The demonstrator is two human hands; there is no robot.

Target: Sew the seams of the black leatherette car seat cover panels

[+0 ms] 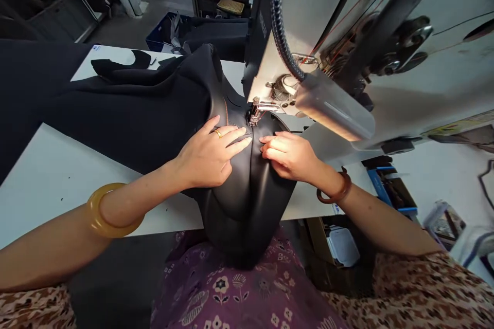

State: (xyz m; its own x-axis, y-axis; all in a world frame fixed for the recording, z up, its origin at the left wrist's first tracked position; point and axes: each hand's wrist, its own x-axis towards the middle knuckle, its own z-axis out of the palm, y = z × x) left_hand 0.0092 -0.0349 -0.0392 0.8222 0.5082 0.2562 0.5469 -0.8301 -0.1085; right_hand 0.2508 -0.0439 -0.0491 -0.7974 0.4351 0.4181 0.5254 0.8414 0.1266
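Observation:
A black neoprene garment [235,190] runs across the white table and under the presser foot [253,114] of an industrial sewing machine [309,56]. My left hand [210,157] lies flat on the rubbery panel, its fingertips just left of a seam. On the other side of that seam, my right hand [287,157] holds the material with curled fingers. Both hands sit just in front of the presser foot. The needle is hidden by the foot and the machine parts.
A bare white table edge [57,180] lies left of my arm. Black fabric pieces [119,59] lie at the far table end. A machine lamp [334,105] hangs to the right. Boxes and plastic containers [443,223] sit low at right.

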